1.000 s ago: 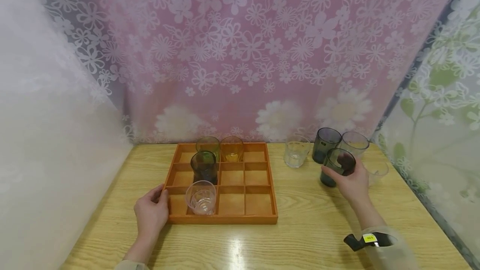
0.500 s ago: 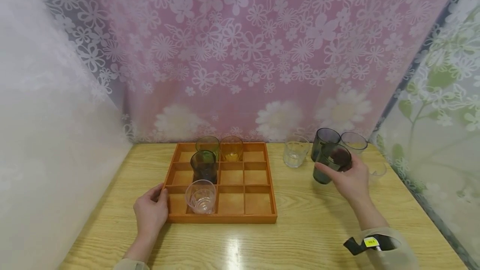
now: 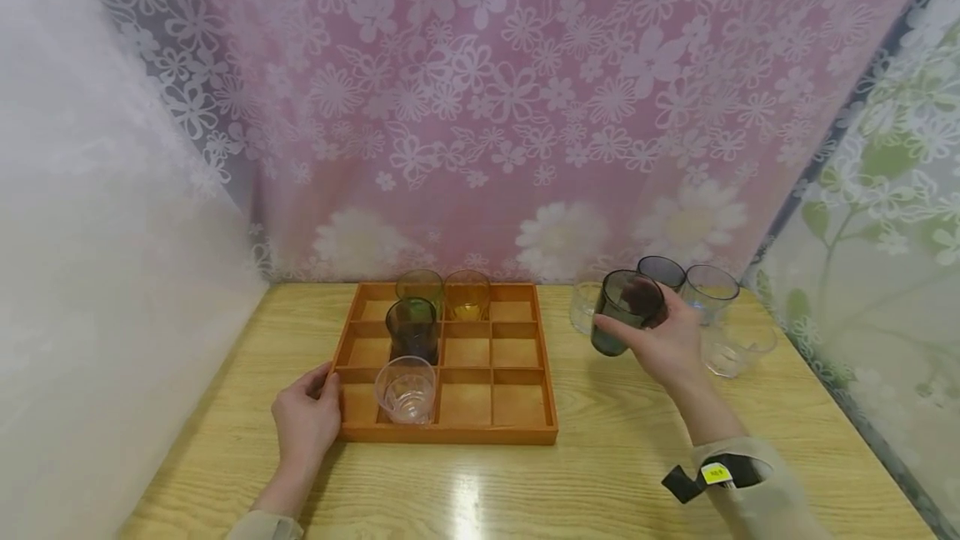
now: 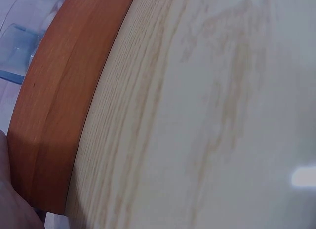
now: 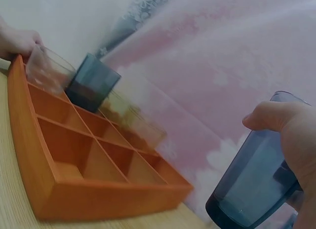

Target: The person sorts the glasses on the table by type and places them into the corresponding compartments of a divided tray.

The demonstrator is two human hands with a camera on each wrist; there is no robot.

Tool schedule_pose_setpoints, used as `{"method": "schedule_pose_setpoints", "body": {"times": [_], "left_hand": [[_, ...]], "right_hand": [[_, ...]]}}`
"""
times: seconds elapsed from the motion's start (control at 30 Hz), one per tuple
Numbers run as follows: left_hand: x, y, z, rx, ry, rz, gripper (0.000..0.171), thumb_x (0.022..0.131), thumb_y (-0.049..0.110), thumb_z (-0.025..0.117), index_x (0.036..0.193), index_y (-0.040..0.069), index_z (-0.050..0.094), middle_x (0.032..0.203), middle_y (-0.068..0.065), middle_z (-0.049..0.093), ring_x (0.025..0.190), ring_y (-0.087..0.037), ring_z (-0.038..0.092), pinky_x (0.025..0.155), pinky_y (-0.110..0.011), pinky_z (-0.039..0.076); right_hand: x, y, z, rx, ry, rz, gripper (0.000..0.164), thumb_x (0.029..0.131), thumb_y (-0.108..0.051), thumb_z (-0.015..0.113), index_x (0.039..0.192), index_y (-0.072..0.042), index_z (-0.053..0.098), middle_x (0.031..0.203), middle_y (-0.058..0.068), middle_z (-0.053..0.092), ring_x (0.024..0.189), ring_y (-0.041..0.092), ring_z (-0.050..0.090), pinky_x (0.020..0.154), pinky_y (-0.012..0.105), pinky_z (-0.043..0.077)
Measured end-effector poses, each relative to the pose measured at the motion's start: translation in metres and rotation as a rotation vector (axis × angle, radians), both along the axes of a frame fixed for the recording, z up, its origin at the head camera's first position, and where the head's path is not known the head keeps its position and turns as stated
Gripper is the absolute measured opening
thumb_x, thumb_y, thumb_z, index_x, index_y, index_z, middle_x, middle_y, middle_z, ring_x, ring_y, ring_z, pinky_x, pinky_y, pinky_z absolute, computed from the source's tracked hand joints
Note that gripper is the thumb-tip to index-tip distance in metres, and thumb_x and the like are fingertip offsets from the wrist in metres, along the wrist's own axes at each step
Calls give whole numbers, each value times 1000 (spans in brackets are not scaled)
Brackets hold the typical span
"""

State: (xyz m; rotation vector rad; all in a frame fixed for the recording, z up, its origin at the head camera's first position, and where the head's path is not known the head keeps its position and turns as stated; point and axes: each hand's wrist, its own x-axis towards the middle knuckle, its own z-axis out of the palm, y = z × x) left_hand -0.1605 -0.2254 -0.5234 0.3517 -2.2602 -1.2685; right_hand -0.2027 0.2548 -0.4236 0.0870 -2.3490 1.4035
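Note:
My right hand (image 3: 669, 340) grips a dark smoky drinking glass (image 3: 617, 322) by its side, thumb in front. The glass is raised and tilted; in the right wrist view the same glass (image 5: 252, 179) hangs right of the tray. At the left, my left hand (image 3: 307, 413) holds the left edge of an orange-brown wooden divided tray (image 3: 450, 435). In the tray stand a green glass (image 3: 422, 286), an amber glass (image 3: 468, 294), a dark glass (image 3: 412, 327) and a clear glass (image 3: 406, 394). The left hand shows only partly in the left wrist view.
Behind and beside the right hand stand a clear glass (image 3: 582, 307), a dark purplish glass (image 3: 663, 269), a pale purplish glass (image 3: 711, 286) and a low clear glass (image 3: 726, 357). A pink floral curtain (image 3: 480, 148) hangs behind the wooden table (image 3: 585, 473).
My right hand has lifted the dark glass off the table's right side and carried it left and slightly up, tilting it. The left hand stays at the tray's edge.

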Motion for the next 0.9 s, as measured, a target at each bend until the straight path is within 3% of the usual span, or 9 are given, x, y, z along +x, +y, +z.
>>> {"method": "schedule_pose_setpoints", "body": {"times": [0.1,0.47,0.6,0.9], "left_hand": [[0,0,0,6,9,0,22,100,3,70,118,-5,78,106,-23,77,93,-34,75,67,-2,43],[-1,-1,1,34,-7,-5,22,100,5,70,119,-4,78,108,-22,77,96,-34,75,68,-2,43],[-1,-2,0,42,-8,-10,22,100,4,69,119,-4,78,109,-22,77,96,-33,75,68,-2,44],[-2,-3,-1,43,13,-3,22,99,3,70,118,-5,78,105,-22,77,93,-33,76,67,-3,44]], "right_hand": [[-3,-13,3,-10,1,38,65,80,-26,97,134,-7,68,122,13,69,95,14,65,73,17,52],[-16,-60,5,-46,-18,158,67,79,-27,98,135,-9,67,126,10,68,117,34,64,87,19,51],[-18,-76,4,-65,-27,193,69,78,-26,98,137,-8,66,128,10,67,120,34,64,90,22,52],[-23,-113,4,-80,-26,239,67,75,-27,100,132,-10,69,125,11,70,117,30,65,96,52,55]]}}
